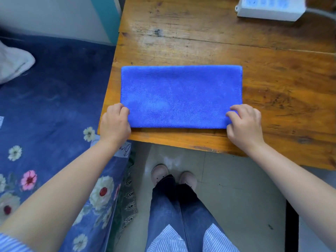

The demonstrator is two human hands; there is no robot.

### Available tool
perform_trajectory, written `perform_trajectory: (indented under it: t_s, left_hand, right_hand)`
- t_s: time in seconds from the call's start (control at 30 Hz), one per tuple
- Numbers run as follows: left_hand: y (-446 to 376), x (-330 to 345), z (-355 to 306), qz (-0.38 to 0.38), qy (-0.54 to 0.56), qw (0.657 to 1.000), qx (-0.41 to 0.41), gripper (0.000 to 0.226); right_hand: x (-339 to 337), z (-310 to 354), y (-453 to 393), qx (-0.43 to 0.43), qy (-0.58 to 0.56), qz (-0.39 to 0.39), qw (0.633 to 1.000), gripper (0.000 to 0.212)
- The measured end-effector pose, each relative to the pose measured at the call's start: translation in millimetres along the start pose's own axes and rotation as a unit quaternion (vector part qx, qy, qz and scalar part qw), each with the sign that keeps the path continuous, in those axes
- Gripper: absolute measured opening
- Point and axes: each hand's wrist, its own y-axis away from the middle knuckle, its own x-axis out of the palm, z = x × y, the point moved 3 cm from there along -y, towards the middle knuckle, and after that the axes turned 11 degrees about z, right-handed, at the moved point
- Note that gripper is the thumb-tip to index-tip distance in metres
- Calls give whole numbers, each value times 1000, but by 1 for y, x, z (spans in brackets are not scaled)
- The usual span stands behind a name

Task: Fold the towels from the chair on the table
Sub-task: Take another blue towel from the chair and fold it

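The worn wooden table [209, 42] shows bare planks beyond the towel toward 12 o'clock. The blue towel [180, 95], a soft fuzzy rectangle, lies flat near the table's near edge. The left hand [115, 122] pinches its 7 o'clock corner; the right hand [244, 122] pinches its 5 o'clock corner. A white power strip [269, 8] sits at 1 o'clock.

home bedroom: floral bedspread [45, 124], wooden table [200, 42]

A white power strip [271, 8] lies at the frame's upper right, a dark blue flowered cover [45, 115] fills the left with a white cloth [12, 64] at its far left edge, and pale floor tiles [227, 179] show at bottom centre.
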Motion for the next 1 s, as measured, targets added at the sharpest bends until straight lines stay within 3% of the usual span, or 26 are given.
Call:
perform_trajectory:
  t_s: [0.07, 0.23, 0.5, 0.73, 0.9, 1.0]
  left_hand:
    - [-15, 0, -23, -14, 32, 999, 30, 30]
    - [-78, 12, -68, 26, 55, 998, 10, 45]
    - [-127, 32, -39, 72, -5, 997, -20, 51]
    - [-124, 31, -12, 96, -17, 993, -72, 56]
    - [-128, 29, -20, 125, -73, 985, -90, 61]
    - [-127, 22, -34, 113, -80, 988, -65, 60]
  right_hand:
    - [1, 21, -22, -19, -12, 11, 1000, 28]
    - [28, 63, -91, -7, -55, 145, 988, 48]
    - [57, 47, -128, 1, -15, 177, 984, 52]
    - [50, -14, -104, 160, -48, 144, 975, 54]
    - [44, -37, -77, 280, -115, 143, 942, 56]
    - [40, -32, -59, 300, -136, 141, 933, 58]
